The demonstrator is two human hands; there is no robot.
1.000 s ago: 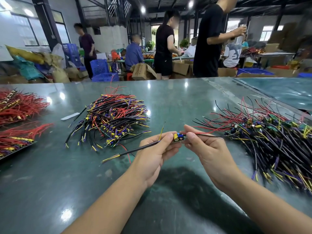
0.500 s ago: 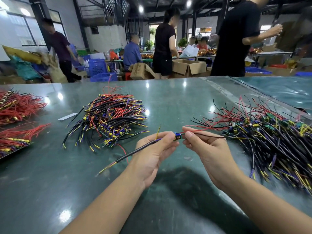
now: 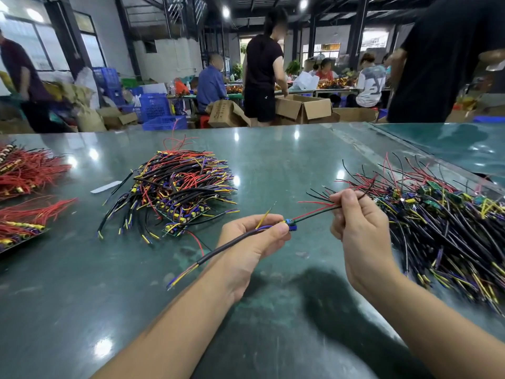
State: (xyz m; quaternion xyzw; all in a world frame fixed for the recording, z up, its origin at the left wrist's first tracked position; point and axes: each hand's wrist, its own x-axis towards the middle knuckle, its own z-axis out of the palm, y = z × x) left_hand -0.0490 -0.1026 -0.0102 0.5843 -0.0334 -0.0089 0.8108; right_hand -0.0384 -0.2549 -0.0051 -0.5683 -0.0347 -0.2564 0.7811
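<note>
Between my hands stretches one wired part: a small blue and green circuit module [image 3: 290,224] with a thick black cable [image 3: 218,250] trailing down left to yellow and purple ends. My left hand [image 3: 254,242] pinches the cable right beside the module. My right hand [image 3: 355,214] has its fingers curled round the thin red and black leads [image 3: 314,209] that run out of the module's other side. Both hands hover a little above the green table [image 3: 82,296].
A pile of the same wired modules [image 3: 180,187] lies at the table's centre left, a larger loose heap [image 3: 442,222] at the right. Red wire bundles [image 3: 24,173] sit at the far left. Several people, cardboard boxes [image 3: 300,108] and blue crates [image 3: 155,105] stand beyond the table.
My right hand has slid right and up along the thin leads, away from the module, so the hands are now farther apart. The left hand keeps its hold.
</note>
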